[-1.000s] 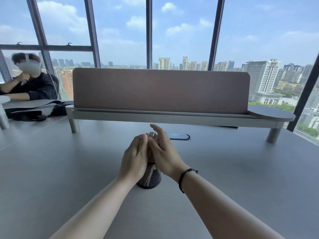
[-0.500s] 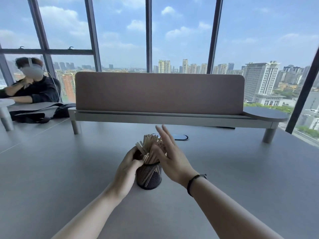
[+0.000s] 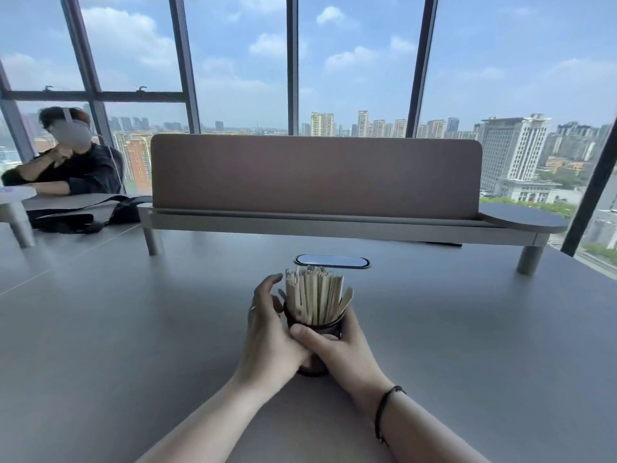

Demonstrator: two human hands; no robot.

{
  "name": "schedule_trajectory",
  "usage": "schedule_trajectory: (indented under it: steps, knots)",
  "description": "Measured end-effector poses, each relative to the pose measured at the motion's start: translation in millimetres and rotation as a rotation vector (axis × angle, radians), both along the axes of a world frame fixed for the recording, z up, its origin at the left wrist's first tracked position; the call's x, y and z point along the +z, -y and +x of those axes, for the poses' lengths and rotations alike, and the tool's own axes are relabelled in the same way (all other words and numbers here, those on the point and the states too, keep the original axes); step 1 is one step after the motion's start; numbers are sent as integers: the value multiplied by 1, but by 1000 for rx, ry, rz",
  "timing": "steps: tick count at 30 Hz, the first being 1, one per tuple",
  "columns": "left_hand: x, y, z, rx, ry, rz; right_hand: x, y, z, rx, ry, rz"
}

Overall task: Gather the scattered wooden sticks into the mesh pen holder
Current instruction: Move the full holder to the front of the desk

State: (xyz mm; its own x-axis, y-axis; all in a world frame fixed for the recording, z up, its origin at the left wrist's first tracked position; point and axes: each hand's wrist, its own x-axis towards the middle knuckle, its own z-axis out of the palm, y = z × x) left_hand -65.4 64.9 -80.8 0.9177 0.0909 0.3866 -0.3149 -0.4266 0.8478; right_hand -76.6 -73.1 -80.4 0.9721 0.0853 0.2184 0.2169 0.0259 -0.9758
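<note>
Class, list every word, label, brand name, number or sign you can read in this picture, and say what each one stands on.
None can be read.
Mesh pen holder and wooden sticks: no print shows.
Dark oval plate in the table: blank.
Distant buildings: any signs are too small and blurred.

- You face a grey counter (image 3: 133, 329) with a brown divider panel (image 3: 315, 175) standing across its far edge.
- A dark oval cable port (image 3: 332, 261) sits before it.
- A seated person (image 3: 66, 162) is far left.
</note>
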Motion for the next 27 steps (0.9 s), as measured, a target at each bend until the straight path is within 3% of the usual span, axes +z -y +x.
schedule_trajectory:
  steps: [2,4,7,11,17,21,27]
  knots:
    - [0,-7,4,-79,-86,35,-5,1,4,-97,3,-49]
    - [-4,-16,8,-323,-166,-5,-9,4,5,-162,2,-93]
    - [-1,-22,1,-540,-243,-25,-10,12,8,-143,26,-94]
    - [-10,-26,10,-383,-252,-120,-2,32,18,62,-48,15]
    - [-19,-17,14,-198,-218,-10,-2,47,28,-23,-43,63]
    - [-20,-7,20,-122,-164,-30,-1,37,28,94,41,-55]
    - [-21,-7,42,-62,-130,-12,-12,13,59,-107,28,-367]
